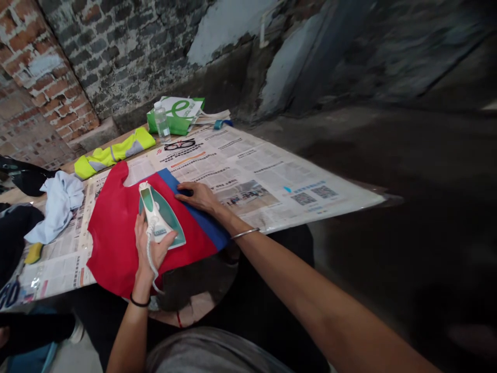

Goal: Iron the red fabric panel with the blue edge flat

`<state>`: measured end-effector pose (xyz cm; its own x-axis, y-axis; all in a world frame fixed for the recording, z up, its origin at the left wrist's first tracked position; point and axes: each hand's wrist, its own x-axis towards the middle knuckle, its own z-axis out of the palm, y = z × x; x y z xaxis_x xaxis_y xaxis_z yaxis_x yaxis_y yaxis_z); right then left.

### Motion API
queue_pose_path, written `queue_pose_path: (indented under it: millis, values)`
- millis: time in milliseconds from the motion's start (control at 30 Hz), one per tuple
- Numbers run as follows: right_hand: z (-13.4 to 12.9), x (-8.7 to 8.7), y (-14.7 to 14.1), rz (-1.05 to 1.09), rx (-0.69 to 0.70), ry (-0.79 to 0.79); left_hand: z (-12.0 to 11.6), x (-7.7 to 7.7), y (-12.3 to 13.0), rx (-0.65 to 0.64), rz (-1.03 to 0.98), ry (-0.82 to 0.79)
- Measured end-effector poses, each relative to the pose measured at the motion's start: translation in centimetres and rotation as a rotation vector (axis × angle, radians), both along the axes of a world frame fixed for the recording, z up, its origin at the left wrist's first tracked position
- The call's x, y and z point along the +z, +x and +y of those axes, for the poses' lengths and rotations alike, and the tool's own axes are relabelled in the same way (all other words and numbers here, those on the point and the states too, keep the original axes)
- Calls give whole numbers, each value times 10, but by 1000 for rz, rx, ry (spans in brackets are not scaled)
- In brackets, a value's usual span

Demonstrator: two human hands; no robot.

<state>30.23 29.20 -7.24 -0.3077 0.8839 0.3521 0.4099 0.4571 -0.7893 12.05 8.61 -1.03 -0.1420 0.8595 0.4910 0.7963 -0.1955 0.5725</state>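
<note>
My left hand is closed around a white and teal steam iron, with its thumb along the lower end. The iron lies on a red fabric piece, and its white cord hangs down past my wrist. A blue band runs along the right side of the red fabric. On the upper part of that band rests my right hand, fingers stretched out and thumb a little apart. The cloth's lower edge reaches the near edge of the table.
Newspaper under clear plastic covers the table. Farther back are eyeglasses, a bottle, a green-white bag, blue tape and a yellow vest. At left lie pale cloth, a sponge and scissors.
</note>
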Motion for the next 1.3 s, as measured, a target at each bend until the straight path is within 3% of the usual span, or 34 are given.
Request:
queue_pose_path:
  millis: [233, 367, 567, 967, 1133, 1300]
  values:
    - [-2, 4, 1, 14, 14, 24, -51, -7, -2, -21, 100, 24]
    - [-1, 3, 0, 6, 10, 18, -67, -12, -3, -43, 140, 39]
    - [1, -1, 1, 3, 11, 16, -56, -14, -6, -66, 107, 53]
    - [0, -3, 2, 7, 4, -2, 13, -4, -5, 10, -15, -23]
    - [-1, -1, 1, 1, -2, -4, 5, -7, -6, 23, -28, -25]
    - [1, -1, 1, 4, 0, 14, -32, -10, -1, 30, 18, -18]
